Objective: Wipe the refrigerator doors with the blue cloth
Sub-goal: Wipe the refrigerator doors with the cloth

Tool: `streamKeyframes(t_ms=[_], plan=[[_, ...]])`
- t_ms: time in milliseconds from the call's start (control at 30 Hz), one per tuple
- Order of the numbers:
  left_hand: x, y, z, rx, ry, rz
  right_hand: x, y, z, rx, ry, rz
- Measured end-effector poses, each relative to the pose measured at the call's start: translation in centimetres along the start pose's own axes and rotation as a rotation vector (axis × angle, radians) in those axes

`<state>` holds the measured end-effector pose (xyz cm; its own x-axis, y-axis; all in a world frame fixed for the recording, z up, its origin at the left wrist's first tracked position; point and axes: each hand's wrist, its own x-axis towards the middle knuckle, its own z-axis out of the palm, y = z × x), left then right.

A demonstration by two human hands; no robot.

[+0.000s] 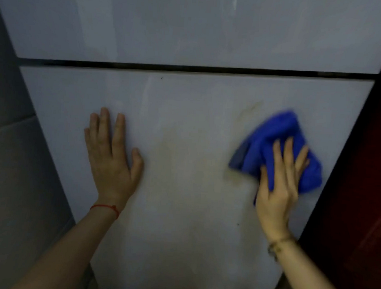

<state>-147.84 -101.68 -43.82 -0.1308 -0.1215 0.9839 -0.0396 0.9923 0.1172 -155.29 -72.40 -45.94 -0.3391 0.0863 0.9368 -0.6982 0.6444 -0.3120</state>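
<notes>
A white refrigerator fills the view, with an upper door (192, 28) and a lower door (185, 144) split by a dark horizontal gap. My right hand (278, 187) presses a bunched blue cloth (276, 140) flat against the right side of the lower door; the cloth looks blurred. My left hand (112, 155) lies flat on the left part of the lower door, fingers spread and holding nothing. A red string circles the left wrist, and a bracelet sits on the right one. Faint yellowish smears show on the lower door between the hands.
A grey tiled wall (17, 156) runs along the left of the refrigerator. A dark reddish surface (375, 178) stands close on the right. A strip of floor shows below the lower door's bottom edge.
</notes>
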Motion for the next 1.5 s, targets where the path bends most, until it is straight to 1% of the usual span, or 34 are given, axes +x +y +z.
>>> streamKeyframes(t_ms=[67,100,133,200,267,333,367,433,533,567,633,700,767,800,833,933,1000,1033,1067,1167,1200,1233,1300,1333,1400,1433,1467,1500], plan=[[0.0,0.1,0.0,0.002,-0.010,0.000,4.1,-1.3,0.5,-0.012,0.044,-0.087],[0.0,0.1,-0.1,-0.001,-0.013,-0.004,4.3,-1.5,0.8,-0.013,0.038,-0.138],[0.1,0.1,-0.2,-0.004,-0.014,-0.010,3.1,-1.5,1.1,-0.009,0.000,-0.180],[0.1,0.2,-0.3,-0.008,-0.021,-0.013,-2.1,0.1,1.4,-0.034,-0.133,-0.237],[0.0,0.1,-0.3,-0.008,-0.028,-0.002,-8.8,2.2,1.1,-0.091,-0.248,-0.215],[0.1,0.0,-0.2,-0.001,-0.022,0.007,-13.1,3.2,0.6,-0.118,-0.294,-0.077],[0.0,0.0,-0.1,-0.001,-0.018,0.009,-13.5,3.4,0.5,-0.121,-0.282,-0.013],[0.0,0.1,0.0,0.000,-0.007,0.007,-11.5,2.7,0.6,-0.105,-0.226,0.051],[0.1,0.1,0.0,0.000,-0.017,0.003,-4.2,0.1,1.0,-0.052,-0.092,0.039],[0.1,0.2,0.0,0.000,-0.018,0.001,-2.2,-0.7,1.4,-0.030,-0.075,0.007],[0.1,0.1,-0.1,-0.002,-0.024,0.000,-0.8,-2.0,2.0,-0.015,-0.106,-0.109],[0.1,0.1,-0.1,-0.005,-0.027,0.001,-2.7,-1.6,2.5,-0.063,-0.166,-0.226],[0.1,0.0,-0.1,-0.010,-0.031,-0.003,-5.3,0.1,2.0,-0.118,-0.199,-0.273],[0.0,0.1,-0.1,-0.013,-0.029,-0.003,-5.7,1.0,1.4,-0.113,-0.197,-0.245],[0.0,0.1,-0.1,-0.010,-0.020,-0.004,-5.2,1.5,0.8,-0.078,-0.158,-0.171],[0.0,0.1,0.1,0.006,-0.020,-0.005,-0.4,1.2,-0.1,0.024,0.074,0.117],[0.0,0.1,0.1,0.017,-0.023,-0.011,2.9,0.0,0.1,0.029,0.177,0.164],[0.0,0.2,0.1,0.014,-0.024,-0.012,3.4,-0.5,0.6,0.022,0.179,0.132],[0.1,0.2,0.1,0.009,-0.025,-0.012,3.0,-1.0,1.1,0.013,0.133,0.045],[0.1,0.0,0.0,0.009,-0.023,-0.004,-3.2,-0.9,2.4,-0.065,-0.186,-0.295],[0.0,0.0,0.0,0.009,-0.025,-0.001,-5.6,-0.2,2.3,-0.111,-0.250,-0.350],[0.0,0.0,0.0,0.007,-0.024,0.000,-6.9,0.4,2.0,-0.133,-0.261,-0.356],[0.1,-0.1,0.1,0.012,-0.016,0.002,-5.6,0.4,1.4,-0.087,-0.220,-0.284],[0.1,-0.1,0.2,0.015,-0.012,0.004,-3.4,-0.3,1.2,-0.046,-0.153,-0.210],[0.1,0.0,0.2,0.024,-0.011,0.004,3.0,-2.8,1.4,0.026,0.051,-0.061],[0.1,0.0,0.2,0.025,-0.013,0.000,5.8,-4.3,1.7,0.044,0.118,-0.033],[0.1,0.0,0.2,0.024,-0.017,-0.002,7.5,-5.6,2.2,0.047,0.137,-0.055],[0.0,0.0,0.1,0.019,-0.023,-0.002,7.9,-6.5,2.6,0.042,0.110,-0.122]])
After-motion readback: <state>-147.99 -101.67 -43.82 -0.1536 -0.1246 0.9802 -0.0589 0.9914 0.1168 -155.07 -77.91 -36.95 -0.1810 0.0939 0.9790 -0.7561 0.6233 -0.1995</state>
